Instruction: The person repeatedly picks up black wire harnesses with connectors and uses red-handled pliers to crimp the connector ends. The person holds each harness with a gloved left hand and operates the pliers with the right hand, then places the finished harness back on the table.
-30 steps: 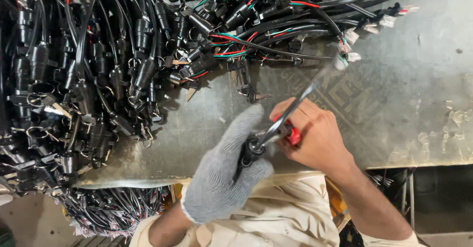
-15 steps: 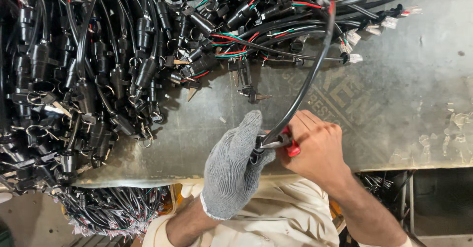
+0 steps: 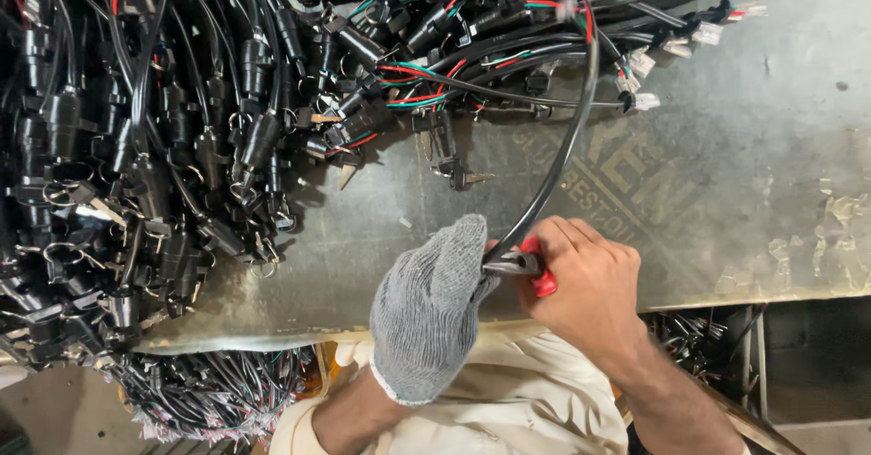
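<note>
My left hand (image 3: pixel 431 305), in a grey knit glove, is closed around the near end of a black sleeved cable (image 3: pixel 562 156) at the table's front edge. My bare right hand (image 3: pixel 585 283) grips red-handled pliers (image 3: pixel 531 267), whose jaws meet the cable end right beside the gloved fingers. The cable arcs up and away from my hands to its far end with coloured wires (image 3: pixel 581 6) near the top of the view.
A big heap of black wire harnesses with connectors and keys (image 3: pixel 181 146) covers the left and top of the grey metal table (image 3: pixel 726 201). More harnesses hang below the front edge at left (image 3: pixel 209 396). White connector plugs (image 3: pixel 671 47) lie at top right.
The cable has swung from lying low toward the right to standing in a tall arc. Both hands have shifted slightly nearer the table's front edge.
</note>
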Demonstrator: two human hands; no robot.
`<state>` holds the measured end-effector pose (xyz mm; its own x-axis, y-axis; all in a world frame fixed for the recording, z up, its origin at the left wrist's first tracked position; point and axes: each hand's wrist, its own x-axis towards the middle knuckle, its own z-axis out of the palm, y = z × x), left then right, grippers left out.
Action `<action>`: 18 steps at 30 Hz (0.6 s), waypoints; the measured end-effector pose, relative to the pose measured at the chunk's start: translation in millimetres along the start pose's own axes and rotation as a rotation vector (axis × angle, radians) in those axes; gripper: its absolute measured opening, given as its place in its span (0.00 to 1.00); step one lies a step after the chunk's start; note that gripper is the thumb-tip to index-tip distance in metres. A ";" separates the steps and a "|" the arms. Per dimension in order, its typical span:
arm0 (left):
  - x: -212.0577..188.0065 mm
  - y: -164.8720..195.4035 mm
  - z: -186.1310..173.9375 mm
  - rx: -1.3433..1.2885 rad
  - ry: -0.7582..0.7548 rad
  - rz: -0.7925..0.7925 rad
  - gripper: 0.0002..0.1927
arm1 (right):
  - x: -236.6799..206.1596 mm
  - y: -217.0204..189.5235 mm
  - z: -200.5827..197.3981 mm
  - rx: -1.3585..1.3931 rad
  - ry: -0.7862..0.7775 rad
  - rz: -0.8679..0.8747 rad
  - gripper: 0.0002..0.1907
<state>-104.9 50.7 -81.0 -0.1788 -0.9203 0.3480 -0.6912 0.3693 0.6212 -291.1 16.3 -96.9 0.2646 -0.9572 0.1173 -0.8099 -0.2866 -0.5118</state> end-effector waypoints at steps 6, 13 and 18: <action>-2.7 -6.0 -2.2 0.164 -0.006 0.076 0.34 | -4.4 -5.3 1.2 0.139 -0.010 -0.032 0.18; 23.1 6.7 -32.2 -0.362 -0.203 -0.173 0.34 | -1.9 3.9 12.6 0.072 0.031 -0.001 0.18; 25.0 5.7 -49.7 -0.940 -0.560 -0.431 0.35 | 15.7 27.5 15.2 0.401 0.007 -0.359 0.16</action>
<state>-78.6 36.3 -33.9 -0.5014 -0.8343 -0.2293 -0.0230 -0.2520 0.9674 -301.3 -6.0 -122.1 0.4837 -0.8023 0.3497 -0.4050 -0.5595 -0.7232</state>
